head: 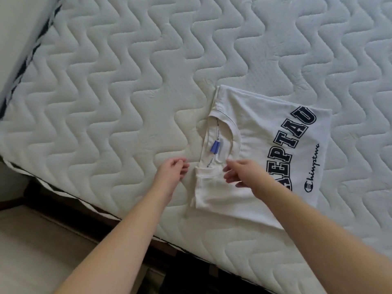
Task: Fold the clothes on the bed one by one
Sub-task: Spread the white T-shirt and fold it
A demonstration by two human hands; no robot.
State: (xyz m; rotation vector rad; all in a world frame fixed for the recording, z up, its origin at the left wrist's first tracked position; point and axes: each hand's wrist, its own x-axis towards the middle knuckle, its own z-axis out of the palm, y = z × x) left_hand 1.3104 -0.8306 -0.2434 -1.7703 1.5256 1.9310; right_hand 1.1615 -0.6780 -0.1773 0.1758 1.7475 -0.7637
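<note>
One white shirt (263,149) lay on the mattress (106,92) near its front edge, sides tucked in, collar toward my left. I saw no other clothes. My left hand (172,172) hovered just beside the collar, fingers loosely curled around nothing. My right hand (244,172) rested on the cloth below the neckline, fingers spread, gripping nothing. The cotton looked soft, light and floppy; I judged the collar-end corners the best hold, one per hand.
</note>
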